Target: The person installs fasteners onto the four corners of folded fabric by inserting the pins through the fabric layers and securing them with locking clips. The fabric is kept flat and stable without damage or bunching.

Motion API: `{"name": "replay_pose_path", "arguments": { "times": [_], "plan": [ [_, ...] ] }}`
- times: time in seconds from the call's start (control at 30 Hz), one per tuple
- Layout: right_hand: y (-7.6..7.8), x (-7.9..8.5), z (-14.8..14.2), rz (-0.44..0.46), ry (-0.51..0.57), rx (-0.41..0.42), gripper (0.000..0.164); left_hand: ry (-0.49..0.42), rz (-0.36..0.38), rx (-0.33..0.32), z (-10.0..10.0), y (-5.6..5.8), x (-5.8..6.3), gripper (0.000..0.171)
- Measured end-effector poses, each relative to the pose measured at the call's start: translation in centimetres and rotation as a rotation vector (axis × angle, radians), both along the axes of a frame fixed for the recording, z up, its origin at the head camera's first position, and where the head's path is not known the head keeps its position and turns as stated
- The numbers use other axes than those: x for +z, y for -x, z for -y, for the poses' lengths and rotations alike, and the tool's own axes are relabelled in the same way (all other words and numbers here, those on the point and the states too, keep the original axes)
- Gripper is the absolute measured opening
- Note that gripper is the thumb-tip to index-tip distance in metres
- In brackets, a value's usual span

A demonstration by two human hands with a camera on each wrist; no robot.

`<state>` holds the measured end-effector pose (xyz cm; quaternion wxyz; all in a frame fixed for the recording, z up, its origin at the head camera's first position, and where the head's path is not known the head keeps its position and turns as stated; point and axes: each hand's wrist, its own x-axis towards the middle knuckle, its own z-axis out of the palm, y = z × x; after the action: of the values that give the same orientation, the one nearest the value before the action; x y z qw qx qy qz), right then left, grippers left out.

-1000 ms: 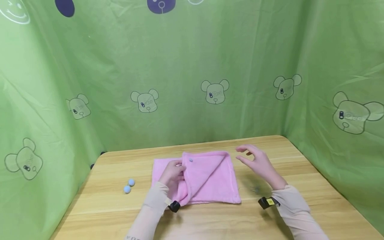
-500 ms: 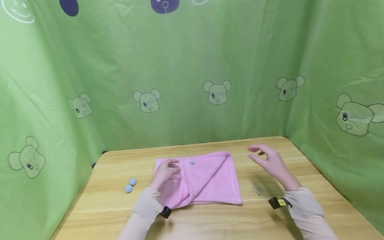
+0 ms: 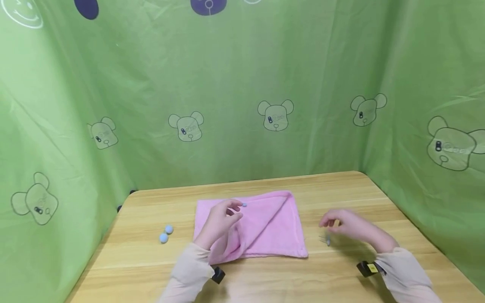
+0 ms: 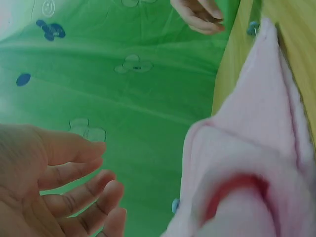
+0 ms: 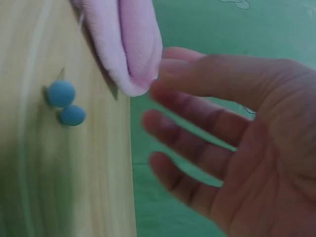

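Observation:
A folded pink fleece cloth (image 3: 273,240) lies on the wooden table, its left part turned over in loose folds. On its upper part sits a small blue piece (image 3: 244,205), round-headed in the left wrist view. My left hand (image 3: 219,221) hovers over the cloth's left half, fingertips beside that piece; its fingers are relaxed and hold nothing. Right of the cloth, two pins (image 3: 328,241) with round blue heads (image 5: 61,94) lie close together, one thin spike showing. Just above them is my right hand (image 3: 354,226), fingers loosely bent and nothing in them.
Two light blue round pieces (image 3: 163,238) lie left of the cloth on the table (image 3: 273,282). A green curtain (image 3: 227,160) with bear outlines encloses the table's back and sides. Both wrists carry small black cameras (image 3: 366,268).
My left hand has let go of the cloth's folded edge, drawn back left, then come in toward the blue piece. The right hand has moved right and down to the pins.

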<state>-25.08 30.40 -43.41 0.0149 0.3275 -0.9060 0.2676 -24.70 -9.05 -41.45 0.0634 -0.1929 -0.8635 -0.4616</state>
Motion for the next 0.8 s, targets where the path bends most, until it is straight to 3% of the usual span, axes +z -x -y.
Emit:
{"name": "replay_pose_path", "arguments": {
  "times": [0.17, 0.33, 0.47, 0.57, 0.7, 0.8],
  "plan": [
    [-0.2, -0.8, 0.0, 0.102, -0.044, 0.091, 0.014, 0.037, 0.018, -0.053, -1.7, 0.0, 0.0, 0.029],
    [-0.5, -1.0, 0.2, 0.211, -0.069, 0.064, 0.016, 0.052, 0.095, -0.091, -3.8, -0.4, -0.4, 0.029],
    [-0.4, -1.3, 0.2, 0.243, -0.076, 0.046, 0.016, 0.050, 0.163, -0.126, -5.5, -0.7, -1.5, 0.027],
    [-0.4, -1.5, 0.3, 0.244, -0.080, 0.048, 0.016, 0.114, 0.136, -0.168, -6.5, -1.0, -2.1, 0.026],
    [-0.6, -1.6, 0.5, 0.266, -0.078, 0.045, 0.014, 0.245, 0.035, -0.235, -7.8, -1.2, -2.6, 0.024],
    [-0.7, -1.7, 0.7, 0.298, -0.077, 0.042, 0.013, 0.303, 0.037, -0.281, -8.7, -1.3, -3.0, 0.023]
  ]
}}
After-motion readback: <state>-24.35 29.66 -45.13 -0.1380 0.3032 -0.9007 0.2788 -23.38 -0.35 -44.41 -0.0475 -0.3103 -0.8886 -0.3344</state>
